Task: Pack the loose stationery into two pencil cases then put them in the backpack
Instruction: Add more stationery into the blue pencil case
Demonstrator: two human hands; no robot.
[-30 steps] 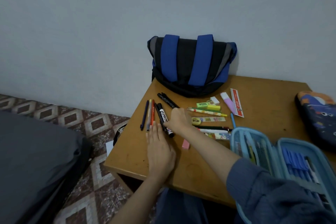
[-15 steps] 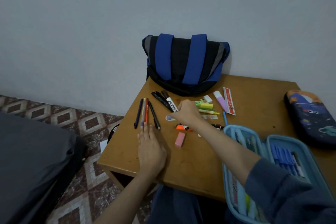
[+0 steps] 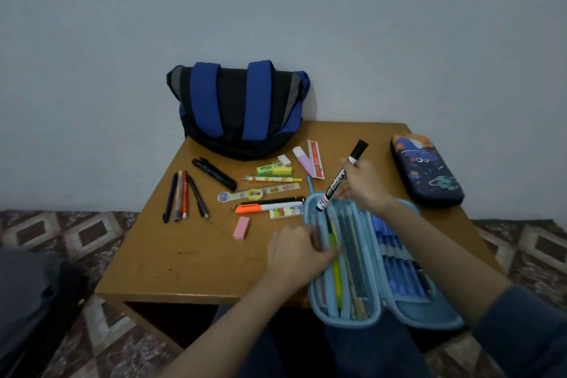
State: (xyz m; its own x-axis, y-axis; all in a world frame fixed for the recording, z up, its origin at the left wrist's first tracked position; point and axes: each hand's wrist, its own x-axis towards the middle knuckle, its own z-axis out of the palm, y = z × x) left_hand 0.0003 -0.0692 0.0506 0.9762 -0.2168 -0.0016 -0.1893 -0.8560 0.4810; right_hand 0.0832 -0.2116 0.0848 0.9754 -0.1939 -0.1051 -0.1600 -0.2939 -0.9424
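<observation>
Since the light-blue fabric pencil case (image 3: 346, 321) lies open and overhangs the near edge of the brown wooden table (image 3: 184, 261), the left hand (image 3: 294, 250) grips its left wall, seemingly to steady it. The right hand (image 3: 363, 186) pinches a black-capped white marker (image 3: 336, 182), tilted above the case's far end, probably to slot it in. Loose stationery (image 3: 264, 193) crowds the table's middle, with room to move near the left front corner. The blue-and-black backpack (image 3: 239, 107) sits at the back edge. A closed dark printed pencil case (image 3: 426, 170) lies at the right edge.

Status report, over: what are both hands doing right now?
Right hand grips marker over open blue pencil case. Left hand holds case edge. Pens, pink eraser loose on table. Path clear.
</observation>
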